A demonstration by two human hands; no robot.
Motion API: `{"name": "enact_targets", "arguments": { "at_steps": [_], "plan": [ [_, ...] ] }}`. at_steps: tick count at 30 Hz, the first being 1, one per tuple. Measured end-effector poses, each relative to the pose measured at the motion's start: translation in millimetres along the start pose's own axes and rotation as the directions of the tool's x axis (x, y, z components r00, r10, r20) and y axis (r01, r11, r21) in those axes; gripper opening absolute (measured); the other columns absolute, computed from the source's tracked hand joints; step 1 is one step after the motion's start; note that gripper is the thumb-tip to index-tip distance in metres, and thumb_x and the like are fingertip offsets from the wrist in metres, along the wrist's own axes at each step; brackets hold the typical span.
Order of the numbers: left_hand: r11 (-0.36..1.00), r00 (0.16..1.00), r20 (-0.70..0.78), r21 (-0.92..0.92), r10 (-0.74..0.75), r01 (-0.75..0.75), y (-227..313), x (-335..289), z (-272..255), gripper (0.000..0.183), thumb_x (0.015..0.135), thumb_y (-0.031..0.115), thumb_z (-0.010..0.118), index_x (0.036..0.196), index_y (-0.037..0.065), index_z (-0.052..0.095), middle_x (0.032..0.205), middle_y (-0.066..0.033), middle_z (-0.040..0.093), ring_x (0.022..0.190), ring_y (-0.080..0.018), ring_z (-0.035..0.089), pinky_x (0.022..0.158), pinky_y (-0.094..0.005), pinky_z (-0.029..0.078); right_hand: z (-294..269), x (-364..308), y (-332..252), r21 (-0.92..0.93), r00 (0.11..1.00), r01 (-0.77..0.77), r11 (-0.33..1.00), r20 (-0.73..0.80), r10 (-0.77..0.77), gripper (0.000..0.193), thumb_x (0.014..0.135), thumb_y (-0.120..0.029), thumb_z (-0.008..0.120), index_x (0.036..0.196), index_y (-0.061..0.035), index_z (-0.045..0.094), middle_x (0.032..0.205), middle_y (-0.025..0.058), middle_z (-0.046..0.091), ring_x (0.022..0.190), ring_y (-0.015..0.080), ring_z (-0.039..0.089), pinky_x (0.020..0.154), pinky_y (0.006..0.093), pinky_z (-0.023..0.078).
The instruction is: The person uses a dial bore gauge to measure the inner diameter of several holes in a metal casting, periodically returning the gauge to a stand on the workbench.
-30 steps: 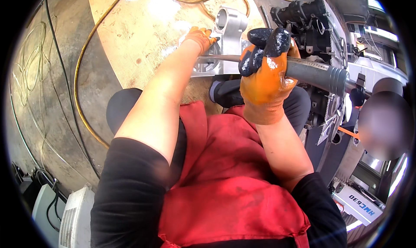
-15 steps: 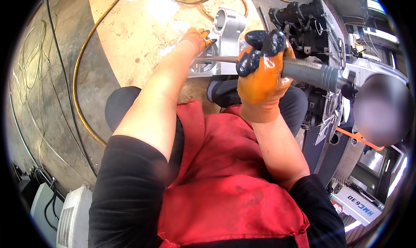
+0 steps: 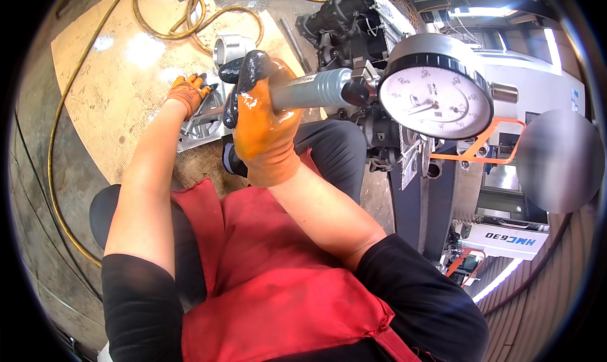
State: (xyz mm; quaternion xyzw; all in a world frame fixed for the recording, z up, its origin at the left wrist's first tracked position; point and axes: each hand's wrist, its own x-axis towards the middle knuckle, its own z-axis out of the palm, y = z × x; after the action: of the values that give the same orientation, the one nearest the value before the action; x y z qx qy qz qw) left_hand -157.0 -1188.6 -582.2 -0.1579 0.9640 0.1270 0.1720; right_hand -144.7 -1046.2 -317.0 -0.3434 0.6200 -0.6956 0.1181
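My right hand (image 3: 269, 122), in an orange glove with wet black fingertips, is closed round the grey grip of a dial bore gauge (image 3: 436, 103). Its round white dial faces up to me at the right, and its thin rod runs left toward a silver metal housing (image 3: 234, 48). The rod's tip is at the large round opening of that housing, partly hidden. My left hand (image 3: 190, 93), gloved alike, has its fingers bent over the near-left rim of the same opening. The right hand covers part of the housing.
The housing lies on a tan board (image 3: 95, 96) on the concrete floor. A yellow hose (image 3: 183, 30) coils over it. Black engine-like castings (image 3: 344, 30) stand at the right, with an orange frame (image 3: 480, 144) and a white machine (image 3: 499, 239) beyond.
My view has swung right, so everything sits further left in the picture. The gauge's dial face, out of sight before, now shows. Both hands keep their places at the gauge and housing.
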Motion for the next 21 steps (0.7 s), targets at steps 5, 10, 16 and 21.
{"name": "enact_targets", "arguments": {
  "at_steps": [5, 10, 16, 21],
  "plan": [
    [0.998, 0.998, -0.004, -0.029, 0.059, -0.060, 5, -16, -21, 0.036, 0.104, 0.024, 0.038, 0.137, 0.024, 0.051, 0.151, -0.0058, 0.043, 0.143, -0.0226, 0.037, 0.114, -0.0398, 0.030, -2, 5, 4, -0.052, 0.997, 0.079, 0.996, 0.014, -0.078, 0.013, 0.096, -0.011, 0.055, 0.101, 0.0009, 0.058, 0.078, 0.0003, 0.056, 0.060, 0.0044, 0.049, 0.049, 0.0223, 0.037],
    [0.990, 0.992, 0.119, 0.129, 0.037, -0.052, 13, -29, -42, 0.035, 0.104, 0.025, 0.037, 0.137, 0.023, 0.052, 0.150, -0.0058, 0.045, 0.143, -0.0230, 0.037, 0.114, -0.0396, 0.030, -1, 6, 1, 0.046, 0.998, -0.057, 0.997, 0.000, 0.057, 0.012, 0.095, -0.010, 0.057, 0.102, -0.0001, 0.059, 0.079, -0.0005, 0.056, 0.059, 0.0041, 0.048, 0.049, 0.0217, 0.037],
    [0.994, 0.988, 0.153, 0.093, 0.037, -0.052, 12, -25, -41, 0.039, 0.101, 0.023, 0.047, 0.139, 0.023, 0.050, 0.153, -0.0071, 0.042, 0.144, -0.0242, 0.035, 0.115, -0.0409, 0.030, -8, 3, 11, 0.077, 0.999, -0.042, 0.996, -0.016, 0.044, 0.014, 0.093, -0.008, 0.059, 0.104, -0.0003, 0.060, 0.080, 0.0010, 0.058, 0.060, 0.0070, 0.051, 0.050, 0.0247, 0.040],
    [0.998, 0.988, 0.140, -0.009, 0.058, -0.057, 5, -20, -36, 0.043, 0.097, 0.018, 0.052, 0.140, 0.018, 0.050, 0.148, -0.0066, 0.047, 0.137, -0.0219, 0.041, 0.109, -0.0379, 0.037, -10, 5, 5, -0.388, 0.903, 0.407, 0.827, 0.031, -0.429, 0.015, 0.089, -0.007, 0.064, 0.101, 0.0010, 0.062, 0.082, 0.0052, 0.059, 0.065, 0.0151, 0.053, 0.057, 0.0344, 0.044]
  ]
}}
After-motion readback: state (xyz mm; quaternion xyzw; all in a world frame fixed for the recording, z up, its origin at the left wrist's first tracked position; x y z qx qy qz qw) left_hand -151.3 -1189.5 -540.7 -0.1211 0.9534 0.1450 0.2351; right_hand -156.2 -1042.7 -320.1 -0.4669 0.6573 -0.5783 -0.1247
